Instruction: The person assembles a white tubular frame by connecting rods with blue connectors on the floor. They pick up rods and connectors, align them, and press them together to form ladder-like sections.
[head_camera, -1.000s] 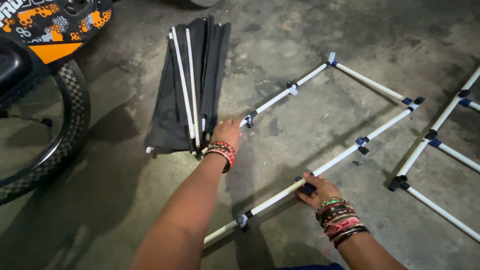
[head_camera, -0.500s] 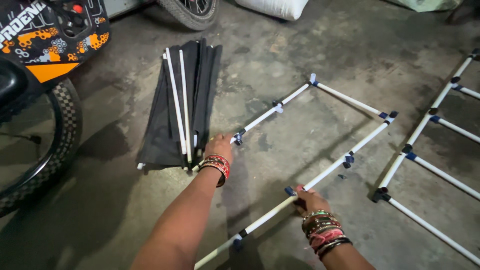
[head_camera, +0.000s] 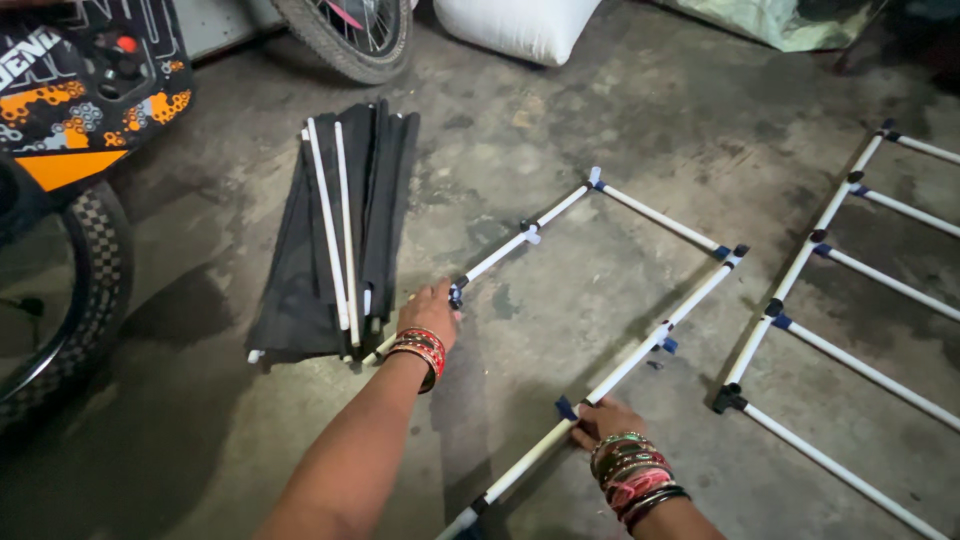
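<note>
A frame of thin white rods (head_camera: 655, 215) joined by dark and blue connectors lies on the concrete floor. My left hand (head_camera: 431, 306) grips the near end of its far rod, beside a dark connector (head_camera: 456, 296). My right hand (head_camera: 601, 419) holds the near rod at a blue connector (head_camera: 566, 408). Both wrists wear stacks of bangles. A folded bundle of black fabric with white rods (head_camera: 335, 230) lies just left of my left hand.
A second white rod frame (head_camera: 800, 270) lies to the right. A motorcycle with orange and black panels (head_camera: 70, 100) and its tyre (head_camera: 75, 300) stand at the left. Another wheel (head_camera: 345, 35) and a white sack (head_camera: 515, 25) are at the back.
The view has tilted and shifted, so everything sits lower and further left in frame. My right hand has slid along the near rod; my left hand stays on the far rod's end.
</note>
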